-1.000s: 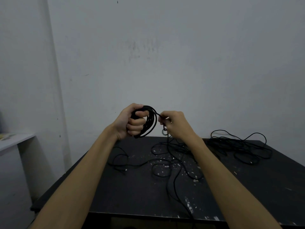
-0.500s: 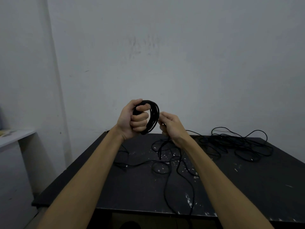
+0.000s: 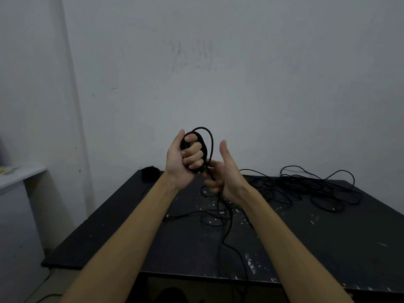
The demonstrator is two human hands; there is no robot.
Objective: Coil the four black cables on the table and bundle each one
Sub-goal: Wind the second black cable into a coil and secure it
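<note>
I've got a black table (image 3: 328, 248) in front of me, its top flecked with white specks, thickest around the middle. Loose cable (image 3: 209, 215) lies in loops on the centre of it, with one strand running to the left and another trailing toward the near edge. Far right, a bigger tangle (image 3: 317, 189) sprawls across the back of the top, loops overlapping; I can't tell how many cables are in it. At the back left corner sits a small dark bundle (image 3: 149, 171), well apart from the rest.
</note>
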